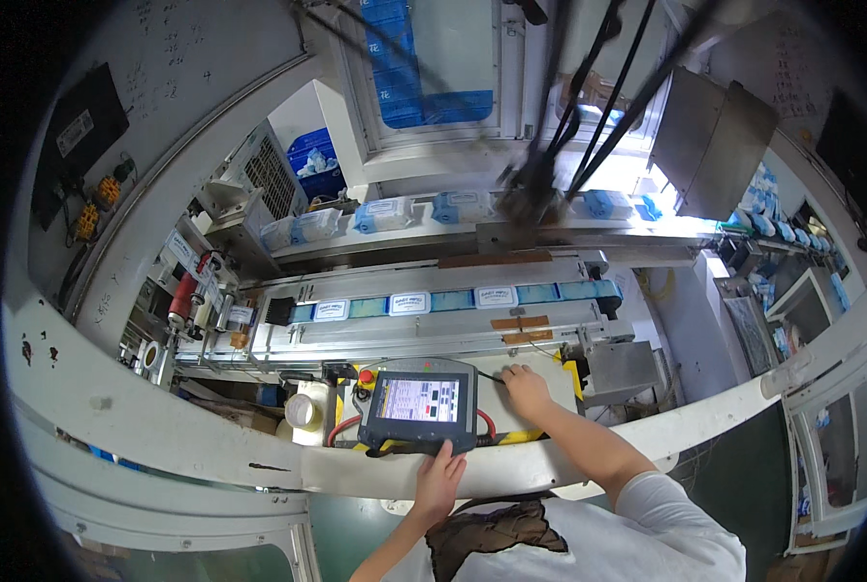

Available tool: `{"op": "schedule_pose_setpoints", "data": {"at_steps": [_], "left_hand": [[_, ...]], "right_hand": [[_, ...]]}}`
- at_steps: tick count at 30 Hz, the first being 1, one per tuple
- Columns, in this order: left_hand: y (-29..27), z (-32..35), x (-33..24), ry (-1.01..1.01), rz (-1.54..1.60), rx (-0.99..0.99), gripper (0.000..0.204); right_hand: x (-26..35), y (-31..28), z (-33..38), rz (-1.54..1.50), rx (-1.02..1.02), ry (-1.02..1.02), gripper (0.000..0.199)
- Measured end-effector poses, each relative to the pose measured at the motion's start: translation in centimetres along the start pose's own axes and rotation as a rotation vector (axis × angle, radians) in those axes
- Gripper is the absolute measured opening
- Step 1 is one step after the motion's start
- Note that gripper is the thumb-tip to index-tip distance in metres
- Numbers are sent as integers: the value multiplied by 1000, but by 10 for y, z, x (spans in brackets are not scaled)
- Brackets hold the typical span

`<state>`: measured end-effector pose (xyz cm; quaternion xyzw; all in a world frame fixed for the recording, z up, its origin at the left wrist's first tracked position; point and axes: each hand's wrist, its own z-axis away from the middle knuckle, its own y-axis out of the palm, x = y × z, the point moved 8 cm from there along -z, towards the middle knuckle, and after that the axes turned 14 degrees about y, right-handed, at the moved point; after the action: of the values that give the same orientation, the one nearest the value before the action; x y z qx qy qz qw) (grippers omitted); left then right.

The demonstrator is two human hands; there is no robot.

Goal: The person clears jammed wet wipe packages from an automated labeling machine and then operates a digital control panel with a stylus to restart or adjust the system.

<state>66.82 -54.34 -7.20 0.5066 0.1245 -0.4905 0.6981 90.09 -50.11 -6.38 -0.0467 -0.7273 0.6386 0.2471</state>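
Starting at the fingers: our left hand (440, 477) has them pressed together along the bottom edge of the grey handheld control pendant (420, 404), thumb side up against its rim, so it's gripping the pendant's lower lip rather than pinching anything small. Our right hand (527, 386) is off the pendant's right side, fingers curled and bunched low on the pale surface (497, 400) just past its corner; there might be a thin stylus or cable tip there, but it's too small to call, so we can't tell whether those fingers pinch anything. The pendant sits propped on the yellow-edged ledge of the machine, lit screen facing us, red emergency button (366, 375) at its upper left. Our read is that we're in the checking-the-controller stage, steadying the unit while the line runs; the next move probably calls for a free fingertip on the screen with the left hand keeping it from sliding. Further out, the blue conveyor belt (453, 301) carries white-labelled flat packs (409, 304) in a spaced row, and the rear track holds blue-and-white wrapped packs (385, 214) lined up end to end. A roll of tape (303, 411) rests left of the pendant. For containers, the blue bin (314, 160) at the back looks stuffed with pale wrapped pieces.
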Motion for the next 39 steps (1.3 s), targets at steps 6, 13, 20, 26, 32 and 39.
{"op": "schedule_pose_setpoints", "data": {"at_steps": [6, 13, 20, 26, 32, 39], "left_hand": [[13, -17, -25, 366, -21, -103, 40], [-37, 7, -55, 190, -25, 89, 49], [-91, 9, -68, -4, -75, 308, 75], [-88, 8, -69, -14, -67, 410, 79], [-86, 6, -69, -38, -62, 456, 84], [-89, 1, -68, 3, -86, 489, 83]], "right_hand": [[16, -15, 18, -192, 200, -30, 19], [-23, -19, 49, -813, 824, 391, 8], [69, -60, 64, -1705, 1166, 388, 12], [111, -49, 43, -1257, 450, 96, 9], [138, -44, 51, -840, 167, -92, 7], [144, -44, 53, -848, 188, -64, 4]]}}
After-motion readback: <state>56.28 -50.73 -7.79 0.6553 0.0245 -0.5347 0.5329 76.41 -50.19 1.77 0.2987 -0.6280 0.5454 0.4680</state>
